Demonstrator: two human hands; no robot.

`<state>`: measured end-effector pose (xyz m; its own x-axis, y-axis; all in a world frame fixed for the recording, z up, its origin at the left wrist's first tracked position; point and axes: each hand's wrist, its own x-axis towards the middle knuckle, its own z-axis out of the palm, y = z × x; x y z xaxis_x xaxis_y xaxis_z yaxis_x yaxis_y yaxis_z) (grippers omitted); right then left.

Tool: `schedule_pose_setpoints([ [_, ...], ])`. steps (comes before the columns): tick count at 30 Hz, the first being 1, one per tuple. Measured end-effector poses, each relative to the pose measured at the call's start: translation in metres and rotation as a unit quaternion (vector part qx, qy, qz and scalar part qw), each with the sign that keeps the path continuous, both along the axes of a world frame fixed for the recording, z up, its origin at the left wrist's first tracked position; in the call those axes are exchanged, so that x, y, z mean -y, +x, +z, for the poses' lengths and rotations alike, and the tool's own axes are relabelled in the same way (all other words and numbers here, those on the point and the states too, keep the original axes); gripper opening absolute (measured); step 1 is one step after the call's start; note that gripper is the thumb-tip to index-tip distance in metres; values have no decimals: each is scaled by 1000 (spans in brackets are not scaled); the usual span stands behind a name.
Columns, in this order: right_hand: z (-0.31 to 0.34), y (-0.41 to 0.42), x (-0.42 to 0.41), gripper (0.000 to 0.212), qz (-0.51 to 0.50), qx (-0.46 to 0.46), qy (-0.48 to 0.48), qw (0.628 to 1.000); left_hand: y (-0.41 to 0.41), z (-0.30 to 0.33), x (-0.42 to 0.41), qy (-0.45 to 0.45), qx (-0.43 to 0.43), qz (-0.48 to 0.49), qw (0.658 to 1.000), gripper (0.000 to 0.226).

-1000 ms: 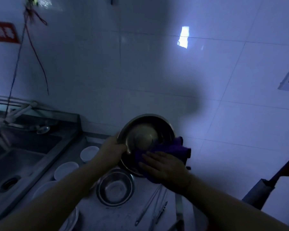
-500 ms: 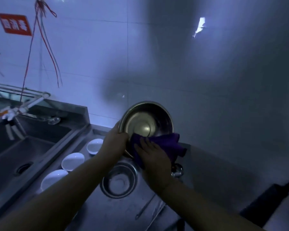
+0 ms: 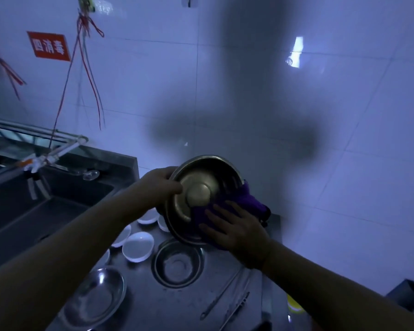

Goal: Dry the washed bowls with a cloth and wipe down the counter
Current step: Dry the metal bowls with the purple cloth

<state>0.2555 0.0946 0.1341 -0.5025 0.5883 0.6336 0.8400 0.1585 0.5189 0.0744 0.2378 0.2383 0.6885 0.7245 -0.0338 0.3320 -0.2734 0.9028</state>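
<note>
Tilted steel bowl (image 3: 201, 187), purple cloth (image 3: 239, 206) pressed inside

Dim, blue-tinted. A large soft shadow falls across the white tiled wall (image 3: 296, 163), with one bright glare patch (image 3: 295, 52) upper right. Wide-angle bending and blur at edges.

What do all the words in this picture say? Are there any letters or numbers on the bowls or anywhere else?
"四消毒" in white on the red sign stuck to the white tiled wall, above the sink.
No other text can be read: the held steel bowl, the purple cloth and the white bowls on the counter show no lettering.
</note>
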Motion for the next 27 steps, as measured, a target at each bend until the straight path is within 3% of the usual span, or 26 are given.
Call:
schedule_pose_setpoints([
  [3,2,-25,-3,26,-34,-91,27,995,1,-24,29,26,91,94,991,43],
  [7,-4,-72,-12,26,-74,-217,41,973,2,-55,62,-73,171,152,971,41],
  [9,-10,-82,-12,26,-67,-236,37,969,-3,-56,57,-73,169,134,974,42],
  [11,-12,-76,-9,26,-48,-214,26,975,-11,-52,49,-57,147,103,982,45],
  [15,-9,-39,-3,29,-15,-75,-39,996,-24,-37,36,6,78,41,996,28],
  [18,0,-6,1,28,7,28,-69,997,-27,-18,22,21,4,-26,999,43],
  [21,10,8,5,29,-5,63,-73,995,-24,-1,11,18,-47,-70,996,48],
  [24,13,-3,6,38,-67,-3,-51,996,-19,4,11,6,7,-57,998,53],
  [27,8,-38,5,53,-142,-171,-35,974,-11,-5,15,-14,64,-34,997,50],
])
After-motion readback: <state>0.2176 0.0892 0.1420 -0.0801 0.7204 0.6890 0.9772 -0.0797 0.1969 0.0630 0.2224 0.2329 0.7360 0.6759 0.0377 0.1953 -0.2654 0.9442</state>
